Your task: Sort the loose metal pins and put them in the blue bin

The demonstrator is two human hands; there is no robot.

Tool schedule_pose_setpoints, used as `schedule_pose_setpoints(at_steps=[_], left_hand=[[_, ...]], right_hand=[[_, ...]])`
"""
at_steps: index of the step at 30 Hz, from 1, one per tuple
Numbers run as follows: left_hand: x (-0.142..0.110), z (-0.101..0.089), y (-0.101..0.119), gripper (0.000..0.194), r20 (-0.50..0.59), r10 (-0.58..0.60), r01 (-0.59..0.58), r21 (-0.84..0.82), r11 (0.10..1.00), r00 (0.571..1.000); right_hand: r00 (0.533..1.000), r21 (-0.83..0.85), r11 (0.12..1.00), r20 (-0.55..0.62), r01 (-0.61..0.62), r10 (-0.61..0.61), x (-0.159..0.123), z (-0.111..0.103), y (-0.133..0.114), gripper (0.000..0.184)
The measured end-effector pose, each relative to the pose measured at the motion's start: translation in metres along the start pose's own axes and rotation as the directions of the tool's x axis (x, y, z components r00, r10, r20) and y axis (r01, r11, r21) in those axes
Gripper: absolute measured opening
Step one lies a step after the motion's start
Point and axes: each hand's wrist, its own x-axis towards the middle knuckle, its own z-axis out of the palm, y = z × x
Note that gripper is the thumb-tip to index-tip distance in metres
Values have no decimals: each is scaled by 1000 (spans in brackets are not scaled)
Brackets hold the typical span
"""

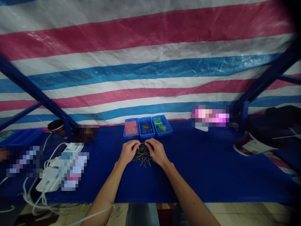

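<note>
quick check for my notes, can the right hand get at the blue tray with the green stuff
Likely yes: the right hand sits close to that blue tray, only tabletop between; the pins lie beside it, not in the way.

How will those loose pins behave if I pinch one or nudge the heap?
The pins look thin and straight, so each is probably stiff and light. If they are round in section, they may roll or slip on the blue cover. They lie crossed, so moving one will likely disturb its neighbours.
</note>
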Motion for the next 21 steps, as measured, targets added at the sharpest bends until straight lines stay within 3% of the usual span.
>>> schedule_pose_setpoints(at_steps=[21], left_hand=[[0, 0, -1, 22, 8, -7, 7, 10, 1000, 1000]], right_hand=[[1000, -18, 1000, -5, -1, 1, -1, 1, 2, 18]])
